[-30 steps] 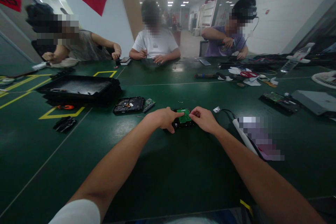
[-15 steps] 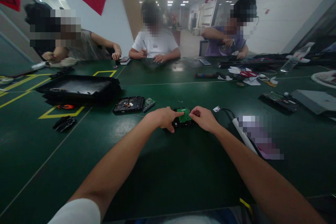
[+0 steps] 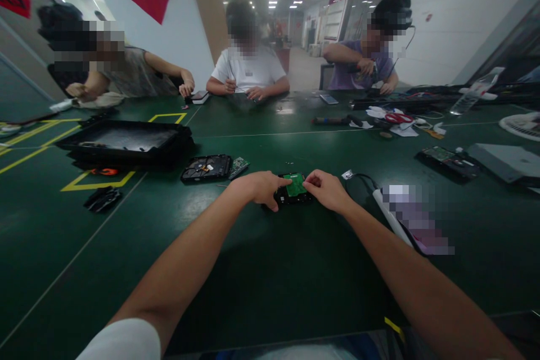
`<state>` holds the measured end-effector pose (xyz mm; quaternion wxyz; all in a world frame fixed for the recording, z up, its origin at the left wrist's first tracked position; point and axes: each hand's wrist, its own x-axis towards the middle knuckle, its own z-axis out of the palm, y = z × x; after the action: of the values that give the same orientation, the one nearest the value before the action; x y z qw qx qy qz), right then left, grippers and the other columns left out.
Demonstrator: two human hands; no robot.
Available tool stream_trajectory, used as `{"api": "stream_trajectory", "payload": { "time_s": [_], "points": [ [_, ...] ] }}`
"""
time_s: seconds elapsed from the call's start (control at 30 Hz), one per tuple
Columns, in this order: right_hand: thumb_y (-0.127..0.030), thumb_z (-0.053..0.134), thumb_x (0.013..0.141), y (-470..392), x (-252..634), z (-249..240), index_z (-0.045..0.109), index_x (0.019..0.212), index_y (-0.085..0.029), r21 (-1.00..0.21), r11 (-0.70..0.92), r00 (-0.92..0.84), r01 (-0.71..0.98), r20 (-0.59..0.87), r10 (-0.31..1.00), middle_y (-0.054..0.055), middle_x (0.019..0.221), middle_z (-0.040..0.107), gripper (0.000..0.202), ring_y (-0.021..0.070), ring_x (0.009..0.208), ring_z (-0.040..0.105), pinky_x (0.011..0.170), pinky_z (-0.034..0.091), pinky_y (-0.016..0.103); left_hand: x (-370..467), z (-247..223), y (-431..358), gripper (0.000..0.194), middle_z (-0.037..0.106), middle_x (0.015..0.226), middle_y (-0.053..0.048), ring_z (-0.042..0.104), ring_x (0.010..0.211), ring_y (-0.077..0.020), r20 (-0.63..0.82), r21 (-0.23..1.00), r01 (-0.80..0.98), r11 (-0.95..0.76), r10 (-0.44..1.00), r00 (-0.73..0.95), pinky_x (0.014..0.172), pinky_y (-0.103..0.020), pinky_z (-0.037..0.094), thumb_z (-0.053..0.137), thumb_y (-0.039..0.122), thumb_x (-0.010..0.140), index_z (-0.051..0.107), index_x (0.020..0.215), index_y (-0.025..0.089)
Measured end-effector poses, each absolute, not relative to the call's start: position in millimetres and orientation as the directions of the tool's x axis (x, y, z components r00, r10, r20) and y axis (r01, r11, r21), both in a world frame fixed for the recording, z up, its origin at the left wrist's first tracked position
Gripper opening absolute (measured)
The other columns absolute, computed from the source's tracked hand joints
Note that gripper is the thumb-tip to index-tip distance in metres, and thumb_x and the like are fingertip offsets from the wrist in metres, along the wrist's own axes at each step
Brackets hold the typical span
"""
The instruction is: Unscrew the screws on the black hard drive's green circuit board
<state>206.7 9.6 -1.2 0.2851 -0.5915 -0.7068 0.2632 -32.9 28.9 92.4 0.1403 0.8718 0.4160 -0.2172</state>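
A black hard drive (image 3: pixel 294 198) with a green circuit board (image 3: pixel 295 184) on its upper face lies flat on the table in front of me. My left hand (image 3: pixel 265 188) holds the drive at its left side, index finger laid on the board and thumb at the near left corner. At the right edge of the board, my right hand (image 3: pixel 325 187) has its thumb and fingertips pinched together. Whatever may be between those fingertips is too small to tell. To the left lie another black drive (image 3: pixel 206 169) and a loose circuit board (image 3: pixel 239 167).
Black trays (image 3: pixel 126 138) are stacked at left, near a dark crumpled piece (image 3: pixel 103 199). On the right are a phone (image 3: pixel 415 219), a white bar with a cable (image 3: pixel 390 216), another drive (image 3: pixel 447 162) and a grey box (image 3: pixel 506 162). Several co-workers sit across the green table (image 3: pixel 270 281).
Both hands stay at the drive with almost no visible movement. The whole view has shifted very slightly.
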Motion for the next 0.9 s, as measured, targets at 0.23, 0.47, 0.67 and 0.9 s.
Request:
{"api": "stream_trajectory", "payload": {
  "time_s": [0.23, 0.47, 0.67, 0.9],
  "points": [
    [-0.038, 0.069, 0.094, 8.8, 206.5, -1.7, 0.073, 0.098, -0.024, -0.692, 0.232, -0.176, 0.683, 0.152, 0.973, 0.002, 0.092, 0.071, 0.015, 0.0169, 0.079, 0.062, 0.070, 0.047, 0.031, -32.0, 92.2, 28.8, 0.101, 0.064, 0.146, -0.015, 0.065, 0.127, -0.0348, -0.484, 0.032, 0.769, -0.639, 0.663, 0.571, 0.099, -0.037, 0.051, 0.078, 0.051, 0.085, 0.026, 0.169, 0.032],
    [-0.035, 0.075, 0.090, 10.0, 203.4, -4.1, 0.075, 0.086, -0.024, -0.669, 0.292, -0.206, 0.684, 0.207, 0.956, 0.002, 0.088, 0.068, 0.012, 0.0160, 0.076, 0.060, 0.069, 0.045, 0.031, -31.5, 92.6, 28.6, 0.099, 0.062, 0.149, -0.014, 0.063, 0.129, -0.0347, -0.494, 0.045, 0.765, -0.643, 0.651, 0.576, 0.101, -0.037, 0.050, 0.077, 0.050, 0.085, 0.027, 0.169, 0.032],
    [-0.034, 0.075, 0.090, 8.7, 200.7, -2.5, 0.077, 0.087, -0.024, -0.700, 0.273, -0.215, 0.659, 0.173, 0.961, 0.003, 0.092, 0.069, 0.011, 0.0164, 0.078, 0.062, 0.070, 0.048, 0.032, -31.7, 90.7, 29.2, 0.101, 0.062, 0.150, -0.013, 0.063, 0.131, -0.0340, -0.499, 0.043, 0.779, -0.625, 0.662, 0.559, 0.103, -0.036, 0.049, 0.078, 0.051, 0.084, 0.025, 0.169, 0.033],
    [-0.033, 0.075, 0.090, 6.8, 199.0, -0.6, 0.079, 0.086, -0.024, -0.687, 0.286, -0.222, 0.668, 0.183, 0.958, 0.003, 0.092, 0.069, 0.011, 0.0167, 0.079, 0.063, 0.072, 0.048, 0.033, -31.3, 89.3, 29.8, 0.102, 0.064, 0.146, -0.014, 0.064, 0.129, -0.0349, -0.486, 0.036, 0.768, -0.640, 0.660, 0.573, 0.099, -0.036, 0.050, 0.079, 0.050, 0.084, 0.026, 0.169, 0.032]
  ]
}}
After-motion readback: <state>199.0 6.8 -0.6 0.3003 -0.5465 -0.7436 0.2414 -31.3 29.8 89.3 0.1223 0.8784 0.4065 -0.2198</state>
